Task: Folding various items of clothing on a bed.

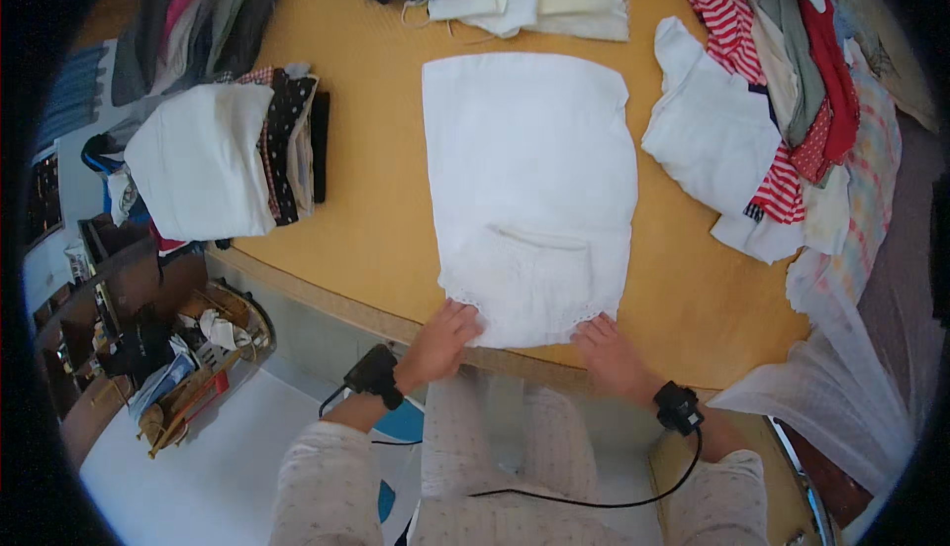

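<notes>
Across the frame, tabletop (381,199): tan, curved front edge.
White cloth (534,150): flat, centre.
Left hand (445,340), right hand (606,350): fingers half-curled at the cloth's lower corners; grip unclear.
Room floor (262,447): pale, lower left.

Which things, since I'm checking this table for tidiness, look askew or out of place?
The heap of clothes at right lies jumbled, and the sheer white fabric hangs past the edge of the table, untidy against the neater folded stack at left. The white garment in the middle lies fairly flat.
</notes>
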`<action>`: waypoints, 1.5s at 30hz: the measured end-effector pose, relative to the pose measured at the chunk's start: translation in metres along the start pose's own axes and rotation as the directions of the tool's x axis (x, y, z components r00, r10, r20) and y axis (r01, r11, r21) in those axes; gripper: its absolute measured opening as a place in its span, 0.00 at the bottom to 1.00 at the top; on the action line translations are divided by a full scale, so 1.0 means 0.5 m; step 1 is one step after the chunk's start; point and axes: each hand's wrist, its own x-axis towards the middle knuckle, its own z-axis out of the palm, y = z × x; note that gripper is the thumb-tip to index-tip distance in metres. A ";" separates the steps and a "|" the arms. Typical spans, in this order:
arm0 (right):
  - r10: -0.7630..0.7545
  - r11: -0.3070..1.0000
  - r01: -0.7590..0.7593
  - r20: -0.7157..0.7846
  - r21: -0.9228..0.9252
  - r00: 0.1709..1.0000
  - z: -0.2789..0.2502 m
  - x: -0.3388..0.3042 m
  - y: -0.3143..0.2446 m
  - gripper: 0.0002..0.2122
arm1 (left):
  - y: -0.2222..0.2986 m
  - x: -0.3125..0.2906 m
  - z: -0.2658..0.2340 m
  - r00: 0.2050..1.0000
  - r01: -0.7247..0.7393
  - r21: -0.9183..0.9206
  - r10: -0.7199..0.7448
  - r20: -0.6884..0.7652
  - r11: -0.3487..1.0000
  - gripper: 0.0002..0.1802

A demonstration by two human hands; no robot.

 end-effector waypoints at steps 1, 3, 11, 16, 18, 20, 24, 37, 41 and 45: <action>0.002 1.000 -0.002 0.013 0.010 1.000 -0.005 -0.002 -0.002 0.13 | 0.003 -0.004 0.003 0.998 0.011 -0.003 -0.011 -0.067 1.000 0.20; 0.021 0.987 -0.017 -0.021 0.163 1.000 -0.019 -0.002 0.005 0.10 | 0.009 -0.015 -0.011 0.990 0.108 -0.072 -0.114 -0.085 0.992 0.19; 0.540 0.763 -0.323 -0.276 0.561 0.795 -0.055 0.083 0.038 0.13 | -0.056 0.093 -0.069 0.752 0.319 -0.329 -0.449 -0.483 0.889 0.17; 0.645 0.297 -0.346 0.080 0.890 0.760 -0.050 0.156 0.063 0.17 | -0.073 0.161 -0.057 0.807 0.519 -0.456 -0.590 -0.017 0.723 0.23; 0.553 0.122 -0.474 0.337 0.872 0.762 -0.060 0.164 0.061 0.21 | -0.076 0.159 -0.060 0.798 0.558 -0.552 -0.582 0.155 0.619 0.23; 0.546 0.281 -0.546 0.337 0.789 0.767 -0.074 0.149 0.038 0.20 | -0.074 0.142 -0.063 0.777 0.605 -0.621 -0.542 0.321 0.498 0.24; 0.231 0.821 -0.171 -0.043 0.545 0.972 -0.099 0.061 -0.054 0.20 | 0.036 0.027 -0.102 0.984 0.176 -0.390 -0.172 0.046 0.904 0.20; 0.141 0.697 -0.186 0.121 0.693 0.983 -0.035 -0.077 -0.113 0.19 | 0.132 -0.071 -0.041 0.963 0.075 -0.410 0.041 0.267 0.909 0.16; 0.501 0.048 -0.268 0.208 0.962 0.840 -0.069 0.052 -0.040 0.17 | 0.071 0.015 -0.061 0.879 0.328 -0.771 -0.476 0.036 0.547 0.22; 0.622 0.340 -0.293 0.020 0.894 0.783 0.061 0.114 0.110 0.20 | -0.050 0.129 0.021 0.845 0.324 -0.786 -0.535 -0.010 0.527 0.27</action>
